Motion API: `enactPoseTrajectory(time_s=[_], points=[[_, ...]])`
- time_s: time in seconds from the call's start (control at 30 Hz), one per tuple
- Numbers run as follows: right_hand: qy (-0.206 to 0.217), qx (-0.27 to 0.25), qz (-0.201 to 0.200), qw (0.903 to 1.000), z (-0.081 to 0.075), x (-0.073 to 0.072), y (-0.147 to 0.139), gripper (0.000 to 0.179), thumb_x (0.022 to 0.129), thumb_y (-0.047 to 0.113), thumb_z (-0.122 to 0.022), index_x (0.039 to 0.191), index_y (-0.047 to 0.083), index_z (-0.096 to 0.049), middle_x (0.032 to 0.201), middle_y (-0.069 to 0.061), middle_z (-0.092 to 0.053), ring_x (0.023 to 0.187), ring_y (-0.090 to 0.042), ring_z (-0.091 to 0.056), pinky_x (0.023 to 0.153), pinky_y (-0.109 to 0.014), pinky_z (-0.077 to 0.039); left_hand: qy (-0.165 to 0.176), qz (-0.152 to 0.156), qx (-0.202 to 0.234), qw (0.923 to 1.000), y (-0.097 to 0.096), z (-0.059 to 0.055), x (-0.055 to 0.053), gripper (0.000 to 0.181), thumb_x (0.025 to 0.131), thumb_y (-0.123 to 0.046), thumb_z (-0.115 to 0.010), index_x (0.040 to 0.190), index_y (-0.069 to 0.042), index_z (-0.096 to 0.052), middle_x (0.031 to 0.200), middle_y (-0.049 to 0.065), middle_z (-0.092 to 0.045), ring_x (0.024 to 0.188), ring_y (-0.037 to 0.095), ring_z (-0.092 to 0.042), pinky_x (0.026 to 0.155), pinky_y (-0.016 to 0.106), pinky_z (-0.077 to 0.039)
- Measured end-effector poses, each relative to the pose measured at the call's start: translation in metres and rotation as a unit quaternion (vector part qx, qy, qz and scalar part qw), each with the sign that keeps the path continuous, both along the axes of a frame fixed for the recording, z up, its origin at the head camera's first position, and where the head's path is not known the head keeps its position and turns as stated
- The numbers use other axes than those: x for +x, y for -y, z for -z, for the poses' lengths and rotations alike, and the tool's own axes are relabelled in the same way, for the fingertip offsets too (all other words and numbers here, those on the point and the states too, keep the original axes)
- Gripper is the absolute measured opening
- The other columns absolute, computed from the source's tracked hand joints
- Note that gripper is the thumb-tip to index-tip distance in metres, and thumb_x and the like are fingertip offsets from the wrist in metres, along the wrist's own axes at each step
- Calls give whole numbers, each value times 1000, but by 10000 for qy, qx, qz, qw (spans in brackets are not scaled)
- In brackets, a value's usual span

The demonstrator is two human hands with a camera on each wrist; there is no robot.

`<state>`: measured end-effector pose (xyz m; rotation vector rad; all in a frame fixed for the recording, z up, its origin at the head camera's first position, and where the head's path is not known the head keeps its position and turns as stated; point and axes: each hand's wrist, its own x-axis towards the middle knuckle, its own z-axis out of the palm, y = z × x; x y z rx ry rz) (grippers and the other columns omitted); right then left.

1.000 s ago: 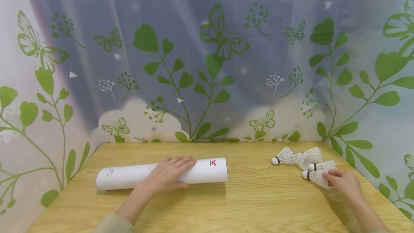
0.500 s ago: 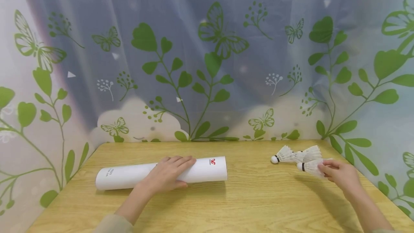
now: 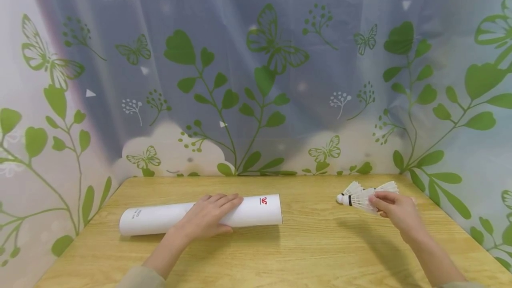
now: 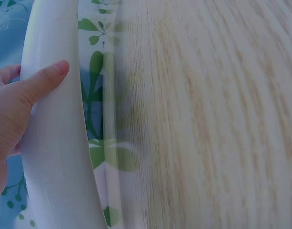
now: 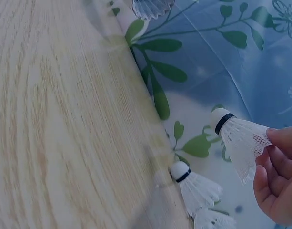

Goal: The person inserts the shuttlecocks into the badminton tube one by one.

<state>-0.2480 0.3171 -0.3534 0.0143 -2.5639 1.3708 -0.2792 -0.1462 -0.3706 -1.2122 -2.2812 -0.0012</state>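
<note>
A long white shuttlecock tube (image 3: 258,211) lies across the left half of the table, with a red logo near its right end. My left hand (image 3: 210,217) grips it from above around the middle. In the left wrist view the thumb lies along the tube's side and the other fingers pass behind it. My right hand (image 3: 400,214) pinches a white shuttlecock (image 5: 243,143) by the feather edge of its skirt, cork pointing left and a black band round it. The shuttlecock is held up over the table, overlapping other shuttlecocks (image 3: 389,186) in the head view.
More white shuttlecocks (image 5: 198,191) lie close together at the back right of the wooden table (image 3: 312,252). A curtain (image 3: 224,79) printed with green leaves and butterflies hangs right behind the table's back edge and along both sides.
My right hand has picked a shuttlecock up from the front of the group and carried it left, cork first. The left hand and the tube have stayed put.
</note>
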Motion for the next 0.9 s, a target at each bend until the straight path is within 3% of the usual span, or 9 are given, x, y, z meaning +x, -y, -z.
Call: enactPoseTrajectory(time_s=[0.3, 0.9], points=[[-47, -542, -216, 9983, -5, -3, 31, 44, 91, 24, -61, 114, -13, -57, 85, 4, -65, 71, -4, -56, 64, -26, -51, 66, -64, -27, 10000, 0, -2, 2, 80, 69, -40, -79, 135, -8, -47, 131, 8, -53, 108, 26, -56, 83, 43, -50], [129, -971, -811, 9919, 0, -13, 81, 36, 90, 17, -62, 112, -11, -59, 96, -7, -65, 77, -10, -56, 69, -30, -52, 25, -25, -41, 10000, -1, -2, 2, 80, 68, -41, -79, 134, -7, -48, 130, 9, -54, 109, 26, -56, 83, 43, -50]])
